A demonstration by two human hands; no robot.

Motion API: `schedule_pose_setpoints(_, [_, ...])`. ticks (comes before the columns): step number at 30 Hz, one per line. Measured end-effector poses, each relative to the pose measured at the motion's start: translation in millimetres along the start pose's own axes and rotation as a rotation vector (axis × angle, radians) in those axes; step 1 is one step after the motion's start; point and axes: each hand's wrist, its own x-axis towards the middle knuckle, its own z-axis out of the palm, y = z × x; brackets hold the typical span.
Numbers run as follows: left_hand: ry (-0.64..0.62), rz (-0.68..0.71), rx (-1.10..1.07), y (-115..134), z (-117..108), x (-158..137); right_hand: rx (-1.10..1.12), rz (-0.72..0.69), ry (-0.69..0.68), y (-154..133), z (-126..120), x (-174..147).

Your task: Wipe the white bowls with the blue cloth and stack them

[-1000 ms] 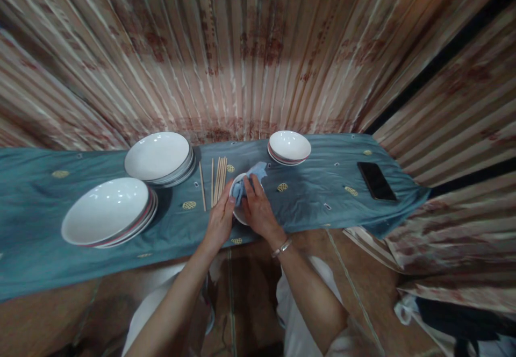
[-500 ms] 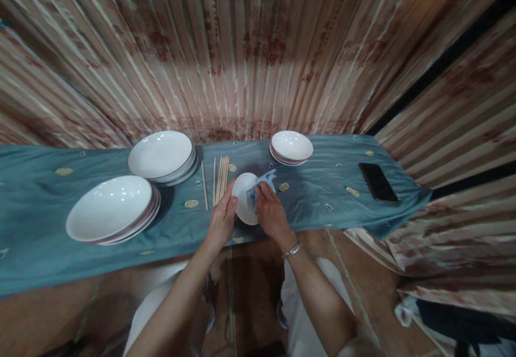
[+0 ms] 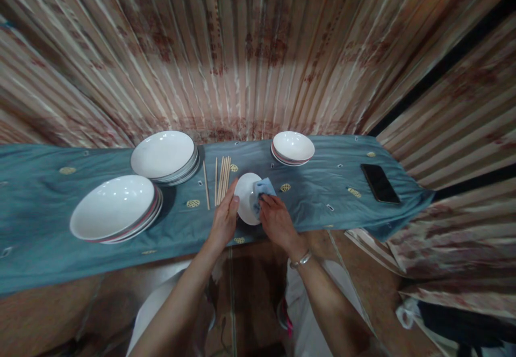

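Observation:
A small white bowl point(image 3: 246, 198) is at the front edge of the table, tilted slightly. My left hand point(image 3: 224, 214) grips its left rim, thumb on the near side. With my right hand point(image 3: 278, 217) I hold a light blue cloth point(image 3: 265, 187) against the bowl's right inner side; the fingertips are partly hidden by the cloth. Several wooden chopsticks point(image 3: 223, 177) lie side by side just beyond my left hand, and a single chopstick point(image 3: 206, 185) rests apart to their left.
Stacks of large bowls point(image 3: 113, 206) and plates point(image 3: 163, 155) stand on the left of the green-blue tablecloth point(image 3: 318, 185). A stack of small bowls point(image 3: 293, 146) is at the back right. Farther right lies a black phone point(image 3: 379, 183). A pleated curtain point(image 3: 258, 77) hangs behind the table.
My right hand has moved slightly right and down, and the cloth has folded into a more compact shape against the bowl. My left hand keeps its hold on the rim.

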Motion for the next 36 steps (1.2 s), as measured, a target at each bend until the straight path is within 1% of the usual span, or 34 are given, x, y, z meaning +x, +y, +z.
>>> schedule_pose_setpoints(5, [-0.007, 0.003, 0.003, -1.1, 0.2, -0.7, 0.077, -0.01, -0.01, -3.5, -5.7, 0.6])
schedule_pose_setpoints(10, [0.0, 0.016, 0.006, -0.9, 0.3, -1.0, 0.241, 0.031, -0.051, -5.3, -8.0, 1.5])
schedule_pose_setpoints(15, [-0.003, 0.048, 0.037, -0.8, 0.6, -1.1, 0.477, 0.087, -0.084, -1.9, -4.4, 1.5])
schedule_pose_setpoints(18, [0.002, 0.07, 0.043, -1.8, 1.4, -0.5, 0.653, 0.081, -0.115, 0.9, 0.0, 3.0])
schedule_pose_setpoints(22, [0.0, 0.06, 0.04, -3.0, 2.3, 0.5, 0.885, 0.067, -0.132, 0.8, 8.6, 7.2])
schedule_pose_setpoints(25, [-0.003, 0.057, 0.03, -4.0, 2.3, 1.0, 0.986, 0.046, -0.121, -2.8, 16.3, 10.8])
schedule_pose_setpoints(29, [-0.008, 0.057, 0.013, -5.0, 1.7, 0.7, 0.947, 0.018, -0.065, -7.9, 24.1, 14.4])
schedule_pose_setpoints(32, [-0.002, 0.058, 0.013, -4.1, 1.6, -0.2, 0.842, 0.013, -0.046, -9.1, 25.6, 16.1])
schedule_pose_setpoints(36, [0.005, 0.044, 0.006, -2.6, 1.2, -0.9, 0.663, -0.005, -0.056, -8.5, 23.4, 17.8])
